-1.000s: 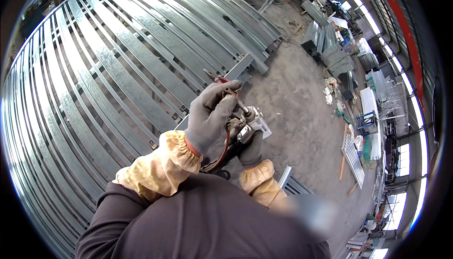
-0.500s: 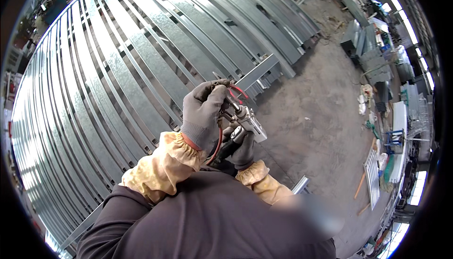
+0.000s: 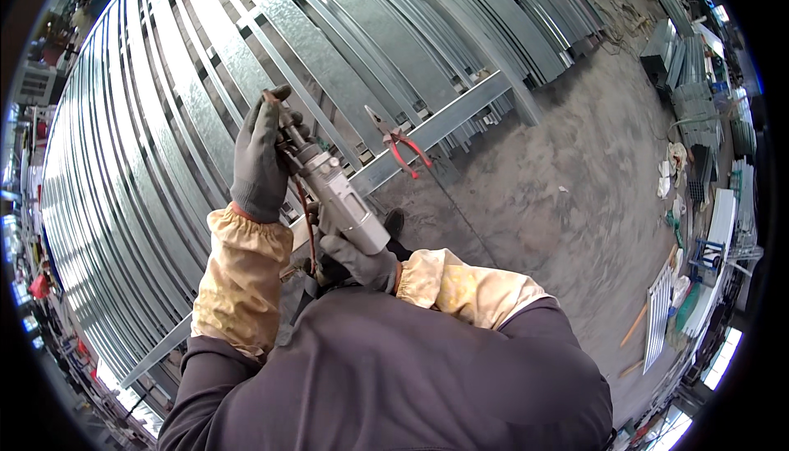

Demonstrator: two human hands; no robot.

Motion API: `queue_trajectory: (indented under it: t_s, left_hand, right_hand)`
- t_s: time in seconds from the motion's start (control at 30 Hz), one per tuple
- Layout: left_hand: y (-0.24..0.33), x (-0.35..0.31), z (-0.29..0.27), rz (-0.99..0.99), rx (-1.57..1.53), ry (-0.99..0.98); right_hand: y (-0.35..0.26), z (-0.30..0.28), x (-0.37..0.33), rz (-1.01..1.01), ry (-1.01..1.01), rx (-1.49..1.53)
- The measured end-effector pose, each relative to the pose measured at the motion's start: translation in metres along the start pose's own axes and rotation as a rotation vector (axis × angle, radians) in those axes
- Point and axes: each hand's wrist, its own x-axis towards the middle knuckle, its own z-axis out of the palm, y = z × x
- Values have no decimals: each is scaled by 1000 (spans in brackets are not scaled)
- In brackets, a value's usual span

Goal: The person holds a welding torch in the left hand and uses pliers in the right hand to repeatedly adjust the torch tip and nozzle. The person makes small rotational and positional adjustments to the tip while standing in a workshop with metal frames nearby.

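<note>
We stand over a wide stack of galvanized steel strips (image 3: 205, 81) that fills the upper left of the frame, holding a grey hand-held power tool (image 3: 341, 200) at centre. Our left hand (image 3: 259, 155), in a dark work glove, has its fingers closed around the tool's front end, where a thin nozzle-like tip juts toward the upper left. Our right hand (image 3: 357, 258), also gloved, grips the rear of the tool body just below centre, its fingers wrapped tight. A second ago the tool sat lower and nearer our chest, with the left hand cupped over it; now we have raised it and turned it so its tip points up and out over the strips, which suggests we are adjusting or readying the front end rather than working metal. A thin reddish cord (image 3: 308, 229) hangs from the tool. Red-handled pliers (image 3: 399, 145) lie on a steel cross rail (image 3: 460, 114) right of centre. Concrete floor (image 3: 575, 180) spreads to the right.
</note>
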Motion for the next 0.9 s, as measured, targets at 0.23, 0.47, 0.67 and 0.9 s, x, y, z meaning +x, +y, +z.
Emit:
queue_trajectory:
  t_s: [0.23, 0.47, 0.67, 0.9]
  left_hand:
    - [-14, -40, -21, 75, 226, 165]
    - [15, -74, -23, 18, 135, 105]
    - [35, -116, -41, -8, 218, 105]
    - [27, -139, -90, 205, 448, 59]
  right_hand:
    - [-58, 9, 12, 431, -281, -191]
    - [-90, -19, 53, -108, -585, -1008]
    - [-64, -133, 75, 155, -51, -1879]
    - [-28, -133, 97, 229, -97, -2099]
